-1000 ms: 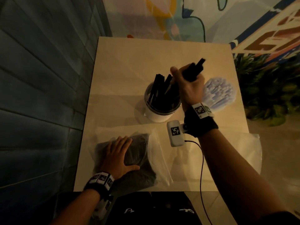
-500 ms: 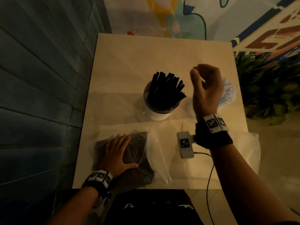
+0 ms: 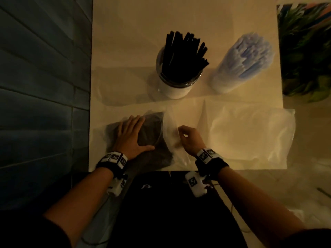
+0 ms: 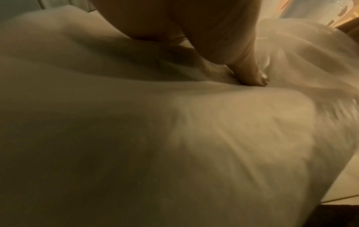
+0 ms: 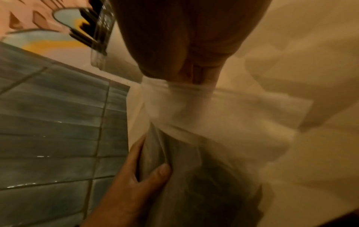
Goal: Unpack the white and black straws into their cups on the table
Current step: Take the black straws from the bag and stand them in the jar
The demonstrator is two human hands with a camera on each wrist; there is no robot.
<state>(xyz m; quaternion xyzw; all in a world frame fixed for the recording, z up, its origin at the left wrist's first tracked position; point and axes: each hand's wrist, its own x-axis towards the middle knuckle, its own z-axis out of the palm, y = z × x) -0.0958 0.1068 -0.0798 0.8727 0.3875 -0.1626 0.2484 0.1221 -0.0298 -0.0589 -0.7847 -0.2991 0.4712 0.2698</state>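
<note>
A white cup (image 3: 176, 90) full of black straws (image 3: 184, 56) stands mid-table, and a second cup of white straws (image 3: 245, 58) is to its right. A clear plastic bag (image 3: 166, 129) with more black straws (image 3: 154, 138) inside lies near the front edge. My left hand (image 3: 130, 138) presses flat on the bag, its thumb (image 5: 155, 176) spread toward the opening. My right hand (image 3: 181, 132) is at the bag's mouth (image 5: 174, 99), fingers curled and pinching the plastic edge. The left wrist view shows only blurred plastic and my thumb (image 4: 250, 73).
An empty clear bag (image 3: 250, 135) lies at the table's (image 3: 143, 24) front right and overhangs the right edge. A dark tiled wall (image 3: 44, 86) runs along the left side. Green plants (image 3: 308, 51) stand right of the table.
My right hand let go of a bunch of black straws into the cup, then came back to the bag's mouth. The left hand stayed on the bag. The head view tilted down.
</note>
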